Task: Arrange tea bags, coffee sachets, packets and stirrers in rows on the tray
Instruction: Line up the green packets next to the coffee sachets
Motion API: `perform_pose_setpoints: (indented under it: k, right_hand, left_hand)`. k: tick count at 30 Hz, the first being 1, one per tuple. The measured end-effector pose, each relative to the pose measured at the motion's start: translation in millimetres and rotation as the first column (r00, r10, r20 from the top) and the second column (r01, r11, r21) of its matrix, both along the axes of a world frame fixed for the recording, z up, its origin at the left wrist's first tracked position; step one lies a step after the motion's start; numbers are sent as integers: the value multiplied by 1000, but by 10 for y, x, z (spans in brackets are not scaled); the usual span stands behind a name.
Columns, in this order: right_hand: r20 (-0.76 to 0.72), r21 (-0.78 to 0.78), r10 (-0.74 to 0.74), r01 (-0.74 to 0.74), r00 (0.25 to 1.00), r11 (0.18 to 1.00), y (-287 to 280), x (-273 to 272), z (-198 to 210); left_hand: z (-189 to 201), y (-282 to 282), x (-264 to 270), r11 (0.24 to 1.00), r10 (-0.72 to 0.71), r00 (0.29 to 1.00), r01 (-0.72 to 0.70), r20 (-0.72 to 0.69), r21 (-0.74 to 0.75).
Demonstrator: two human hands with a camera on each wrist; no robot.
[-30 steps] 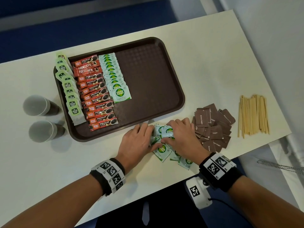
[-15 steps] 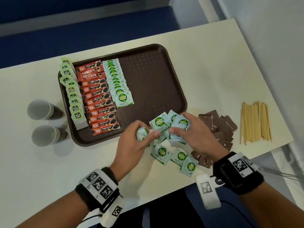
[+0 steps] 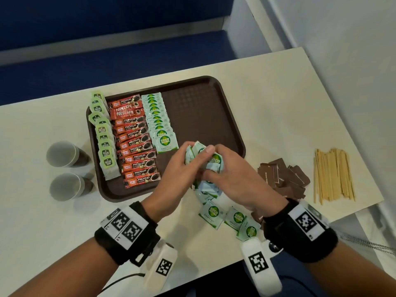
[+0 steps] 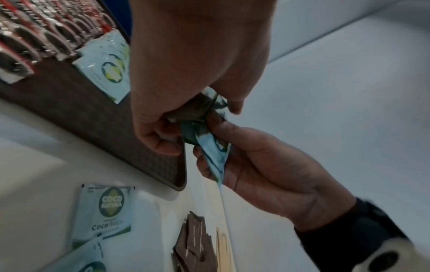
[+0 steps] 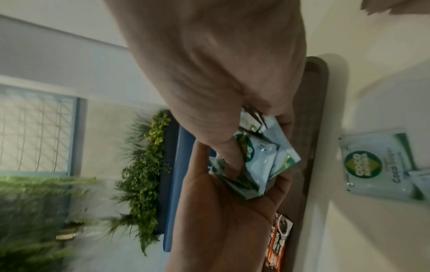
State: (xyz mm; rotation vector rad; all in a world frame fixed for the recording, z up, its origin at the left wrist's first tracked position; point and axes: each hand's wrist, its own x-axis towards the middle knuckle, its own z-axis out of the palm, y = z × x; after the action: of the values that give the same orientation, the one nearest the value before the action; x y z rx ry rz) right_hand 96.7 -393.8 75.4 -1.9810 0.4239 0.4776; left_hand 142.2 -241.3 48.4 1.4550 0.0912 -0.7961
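Observation:
A brown tray (image 3: 214, 108) holds three rows: green tea bags (image 3: 105, 136), red coffee sachets (image 3: 135, 138) and pale coco sugar packets (image 3: 158, 118). Above the tray's front right corner both hands grip one bunch of coco sugar packets (image 3: 211, 159). My left hand (image 3: 182, 168) curls round the bunch from the left, my right hand (image 3: 231, 174) from the right. The same bunch (image 5: 258, 165) shows between the fingers in the right wrist view, and in the left wrist view (image 4: 214, 147). More loose coco packets (image 3: 233, 217) lie on the table near the front edge.
Brown packets (image 3: 285, 176) lie heaped right of the hands, wooden stirrers (image 3: 332, 174) beyond them near the table's right edge. Two paper cups (image 3: 64, 154) (image 3: 68, 186) stand left of the tray. The tray's right half is bare.
Both hands gathered coco sugar packets from the table, lifted them and brought them together into one bunch over the tray's front right corner.

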Motion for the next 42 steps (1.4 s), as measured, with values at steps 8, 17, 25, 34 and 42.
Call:
perform_pose_setpoints:
  k: [8,17,25,34,42]
  right_hand:
    - [42,109,-30,25,999,994,263,185,-164]
    - [351,-4,-174,187,920,982,601,360,-380]
    - [223,294,-335,264,915,919,718,396,-381]
    - [157,329,-338,274,928,904,557,471,-364]
    - [-83,412,-281,289,956,864,314,478,-375]
  left_hand:
    - [6,252,60,976,155,974,-177,-166,-126]
    - [-39,456,136,812,545,820,-568,-177,-135]
    - [-67,587,244,816,565,820,-572,-86,-90]
    - [-124,724,260,867,494,868,-496,-37,-46]
    - [-160,679,264,833,553,833,-553,8,-23]
